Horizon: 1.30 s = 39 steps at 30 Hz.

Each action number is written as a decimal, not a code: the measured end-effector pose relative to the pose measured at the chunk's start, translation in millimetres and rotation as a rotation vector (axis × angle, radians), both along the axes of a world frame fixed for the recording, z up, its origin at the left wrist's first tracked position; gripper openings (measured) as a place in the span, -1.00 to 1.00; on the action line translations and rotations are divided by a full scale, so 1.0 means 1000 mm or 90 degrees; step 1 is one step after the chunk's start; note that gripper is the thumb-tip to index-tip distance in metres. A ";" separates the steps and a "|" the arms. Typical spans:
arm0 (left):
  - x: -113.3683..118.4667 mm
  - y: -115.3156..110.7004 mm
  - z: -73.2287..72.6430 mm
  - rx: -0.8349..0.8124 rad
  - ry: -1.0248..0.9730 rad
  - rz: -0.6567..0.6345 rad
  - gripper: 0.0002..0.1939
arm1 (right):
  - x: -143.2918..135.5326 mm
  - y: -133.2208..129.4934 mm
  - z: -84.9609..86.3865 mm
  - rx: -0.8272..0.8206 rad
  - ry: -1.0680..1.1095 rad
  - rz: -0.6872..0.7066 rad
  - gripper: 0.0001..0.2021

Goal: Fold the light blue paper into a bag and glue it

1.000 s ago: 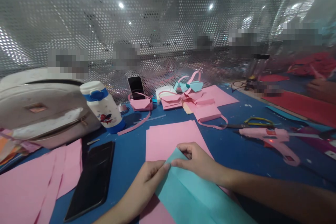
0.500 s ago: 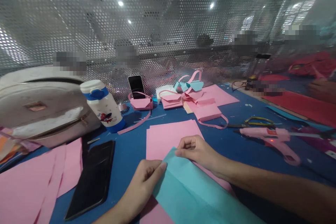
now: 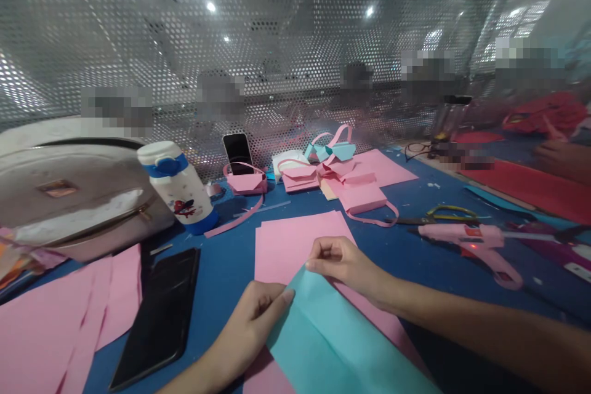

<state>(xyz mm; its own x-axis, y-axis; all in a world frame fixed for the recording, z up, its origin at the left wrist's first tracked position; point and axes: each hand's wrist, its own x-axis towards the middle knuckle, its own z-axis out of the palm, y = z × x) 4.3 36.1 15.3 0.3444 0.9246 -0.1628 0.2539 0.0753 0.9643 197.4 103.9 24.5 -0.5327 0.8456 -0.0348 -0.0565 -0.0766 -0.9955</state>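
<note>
A turquoise sheet of paper (image 3: 341, 338) with a lengthwise crease is held over a stack of pink paper (image 3: 295, 237) on the blue table. My left hand (image 3: 258, 314) pinches the sheet's left edge near its far end, thumb on top. At the far corner my right hand (image 3: 344, 265) grips the same sheet between thumb and curled fingers. The two hands are a short way apart. The near part of the turquoise sheet runs out of the bottom of the view.
A black phone (image 3: 159, 317), pink sheets (image 3: 46, 320) and a bottle (image 3: 178, 188) lie or stand at left. Small pink paper bags (image 3: 364, 194) sit ahead. At right are a pink glue gun (image 3: 475, 240), yellow-handled scissors (image 3: 450, 213) and another person's hand (image 3: 561, 157).
Both hands keep their hold on the turquoise sheet and have hardly moved. The sheet's near part has shifted slightly left, and the whole view has drifted a little.
</note>
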 end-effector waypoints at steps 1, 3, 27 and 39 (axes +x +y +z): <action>0.000 0.000 0.000 0.001 -0.002 -0.001 -0.39 | 0.000 -0.001 0.001 0.005 -0.006 0.003 -0.62; -0.001 0.000 -0.001 0.002 -0.002 -0.003 -0.40 | 0.000 -0.002 0.002 0.022 -0.012 0.002 -0.62; -0.007 0.008 -0.002 -0.007 -0.050 0.130 -0.42 | 0.005 0.009 -0.003 0.139 -0.097 0.104 -0.44; -0.011 0.013 0.006 -0.011 -0.061 0.151 -0.47 | 0.008 0.010 -0.004 0.107 -0.076 0.137 -0.46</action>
<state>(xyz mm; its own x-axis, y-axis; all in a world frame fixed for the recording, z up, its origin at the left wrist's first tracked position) -6.4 49.0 21.6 0.1326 0.9788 -0.1559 0.1339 0.1382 0.9813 205.2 114.4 20.2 -0.7014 0.7124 0.0226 0.0613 0.0919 -0.9939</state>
